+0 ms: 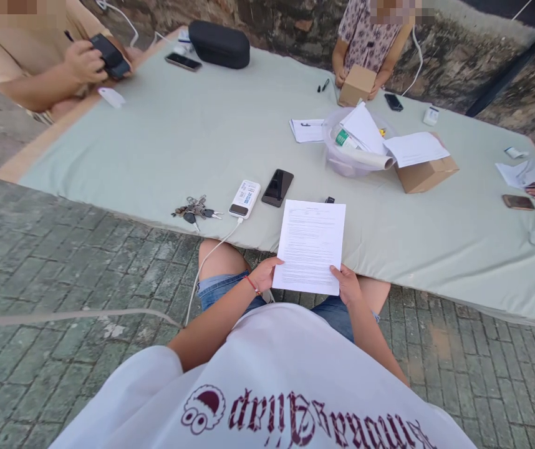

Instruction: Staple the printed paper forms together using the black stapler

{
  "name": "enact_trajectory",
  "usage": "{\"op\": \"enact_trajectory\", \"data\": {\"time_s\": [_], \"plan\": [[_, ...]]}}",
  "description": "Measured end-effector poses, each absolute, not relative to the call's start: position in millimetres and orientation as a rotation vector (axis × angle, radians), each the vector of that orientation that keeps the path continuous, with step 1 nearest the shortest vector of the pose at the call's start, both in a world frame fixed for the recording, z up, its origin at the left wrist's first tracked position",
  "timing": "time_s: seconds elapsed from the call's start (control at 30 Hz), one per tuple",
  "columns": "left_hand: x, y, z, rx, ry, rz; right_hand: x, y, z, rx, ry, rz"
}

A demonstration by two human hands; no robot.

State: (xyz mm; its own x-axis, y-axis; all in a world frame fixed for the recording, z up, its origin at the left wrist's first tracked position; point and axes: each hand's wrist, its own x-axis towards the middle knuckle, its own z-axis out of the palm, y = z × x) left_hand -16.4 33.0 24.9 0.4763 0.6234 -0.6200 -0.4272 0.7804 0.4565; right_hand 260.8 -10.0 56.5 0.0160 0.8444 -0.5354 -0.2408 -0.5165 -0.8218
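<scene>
A printed sheet of paper (pixel 310 246) lies over the near edge of the table, its lower part sticking out above my lap. My left hand (pixel 265 274) pinches its lower left edge, thumb on top and the other fingers hidden underneath. At the lower right edge my right hand (pixel 347 284) grips the same sheet in the same way. Whether more sheets lie beneath it I cannot tell. Just beyond the paper's top edge sits a small black object (pixel 330 200). A black smartphone (pixel 277 188) and a white power bank (pixel 245 199) with a cable lie to the left.
A bunch of keys (pixel 196 211) lies near the table's front edge. A clear plastic tub (pixel 337 163) with papers and a cardboard box (pixel 429 174) stand ahead right. A black case (pixel 219 43) is at the far left. Other people sit around the cloth-covered table (pixel 164 137).
</scene>
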Motion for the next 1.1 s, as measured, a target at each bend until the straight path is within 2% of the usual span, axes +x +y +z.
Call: {"op": "enact_trajectory", "data": {"time_s": [0.1,0.33,0.63,0.73,0.97,1.1], "plan": [[-18,31,22,0.273,0.873,0.685,261,-11,56,-1.451,-0.662,1.650],[-12,31,15,0.248,1.008,0.776,259,-5,50,-1.610,-0.674,1.393],[-18,27,16,0.182,0.874,0.716,271,-6,54,-1.597,-0.711,1.336],[-15,27,14,0.224,0.959,0.782,283,-5,49,-1.675,-0.744,1.246],[-19,27,10,0.243,1.087,0.883,340,-6,48,-1.861,-0.658,0.808],[-20,24,9,0.233,1.140,0.902,352,-9,56,-1.741,-0.529,0.873]]}}
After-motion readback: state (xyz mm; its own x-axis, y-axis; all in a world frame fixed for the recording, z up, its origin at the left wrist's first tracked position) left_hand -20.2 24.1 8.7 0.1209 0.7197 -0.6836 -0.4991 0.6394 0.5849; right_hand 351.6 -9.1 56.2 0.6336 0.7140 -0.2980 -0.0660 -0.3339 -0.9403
